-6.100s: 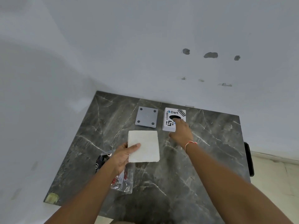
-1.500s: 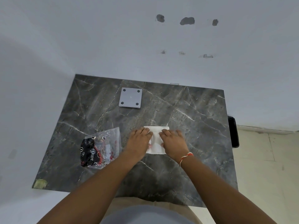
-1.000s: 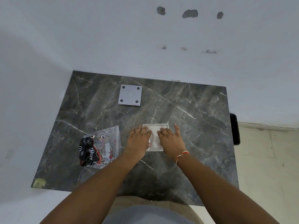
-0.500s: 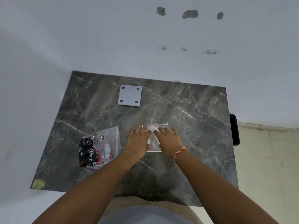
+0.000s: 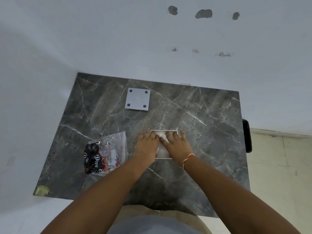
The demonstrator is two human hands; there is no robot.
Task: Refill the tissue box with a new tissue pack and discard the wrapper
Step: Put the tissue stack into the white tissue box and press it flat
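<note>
— So what's changed since half a second back?
— Barely anything: my left hand (image 5: 146,146) and right hand (image 5: 177,146) still press flat, fingers spread, on the tissues (image 5: 162,134) inside the tissue box (image 5: 175,131), mid-table.
— What's hard to see?
— Most of the box; my palms cover it.
— And around you?
— Dark marble table (image 5: 202,115), empty wrapper (image 5: 105,153) left, grey base plate (image 5: 137,100) beyond, white wall (image 5: 118,39) behind

A dark marble-patterned table (image 5: 202,115) stands against a white wall (image 5: 118,39). Patched holes (image 5: 203,13) mark the wall; pale floor (image 5: 278,174) lies right.
</note>
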